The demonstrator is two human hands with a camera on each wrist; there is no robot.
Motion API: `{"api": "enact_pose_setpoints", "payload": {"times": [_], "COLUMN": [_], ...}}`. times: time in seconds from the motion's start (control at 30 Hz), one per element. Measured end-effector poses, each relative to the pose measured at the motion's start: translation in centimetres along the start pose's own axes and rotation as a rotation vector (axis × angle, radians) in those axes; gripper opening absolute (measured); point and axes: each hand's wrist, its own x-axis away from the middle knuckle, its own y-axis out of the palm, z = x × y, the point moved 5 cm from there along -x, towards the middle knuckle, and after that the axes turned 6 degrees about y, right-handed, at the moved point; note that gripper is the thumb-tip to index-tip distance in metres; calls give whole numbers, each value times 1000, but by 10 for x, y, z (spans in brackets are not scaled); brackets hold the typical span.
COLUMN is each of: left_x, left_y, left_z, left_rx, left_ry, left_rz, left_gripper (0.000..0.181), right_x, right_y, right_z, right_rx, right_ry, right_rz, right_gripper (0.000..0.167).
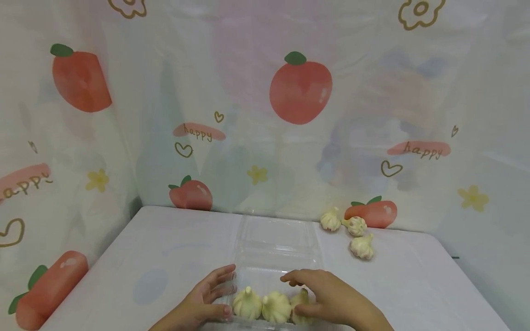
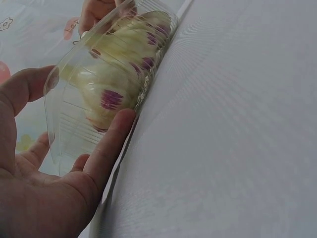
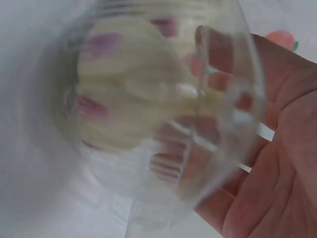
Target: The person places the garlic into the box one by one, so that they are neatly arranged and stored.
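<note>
A clear plastic container (image 1: 275, 325) stands at the table's near side with its lid (image 1: 278, 234) folded back. Three garlic bulbs lie in a row inside: left (image 1: 247, 304), middle (image 1: 276, 308) and right (image 1: 301, 305). My left hand (image 1: 198, 299) touches the container's left side with spread fingers; the left wrist view shows fingertips (image 2: 124, 116) against its clear wall. Over the right end, my right hand (image 1: 331, 296) has thumb and fingers around the right bulb. That bulb (image 3: 124, 84) appears blurred through the plastic in the right wrist view, the right hand (image 3: 277, 148) beside it.
Three more garlic bulbs lie at the back right of the white table (image 1: 186, 257): one (image 1: 330, 219) by the wall, one (image 1: 357, 226) beside it and one (image 1: 362, 247) nearer. Printed cloth (image 1: 248, 92) hangs behind and on the left.
</note>
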Motion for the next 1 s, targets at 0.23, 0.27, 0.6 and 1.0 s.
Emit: {"api": "enact_pose_setpoints", "payload": {"times": [0.23, 0.27, 0.6, 1.0], "left_x": [0, 0, 0, 1], "left_y": [0, 0, 0, 1], "left_z": [-1, -1, -2, 1], "left_rx": [-2, -1, 25, 5], "left_ry": [-8, -5, 10, -9], "left_rz": [8, 6, -13, 1], "left_gripper": [81, 81, 80, 79], "right_x": [3, 3, 12, 21], "right_y": [-22, -25, -47, -55], "right_z": [13, 16, 54, 84], "right_rx": [-101, -97, -53, -5], "right_ry": [-47, -47, 161, 251], "right_rz": [176, 217, 475, 543], "right_gripper": [46, 46, 47, 53]}}
